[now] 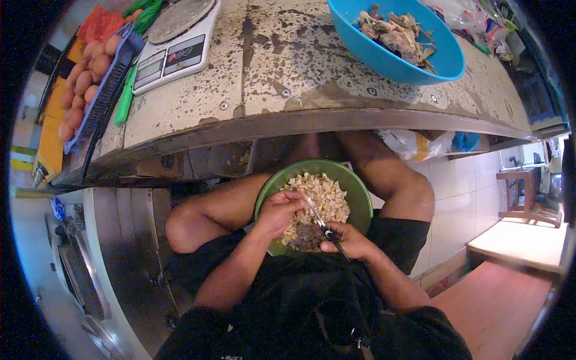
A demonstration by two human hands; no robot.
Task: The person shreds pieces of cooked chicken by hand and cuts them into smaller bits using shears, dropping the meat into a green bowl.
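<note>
A green bowl [362,204] sits in the person's lap between the bent legs. It holds many small pale chopped pieces [321,189], with a patch of darker brown pieces [303,238] at the near side. My right hand [351,241] grips a black-handled knife [324,227] over the bowl, its thin metal blade slanting up and left. Close to the blade tip, my left hand [282,211] is closed with fingertips pinched together above the pieces. Whatever lies between those fingertips is too small to make out.
Above the legs runs a stained worktop [270,78]. On it stand a blue bowl [445,71] of meat scraps, a white kitchen scale [204,45], a green-handled knife [124,102] and a blue tray [114,84] of brown eggs [84,81]. A wooden stool [528,195] is at right.
</note>
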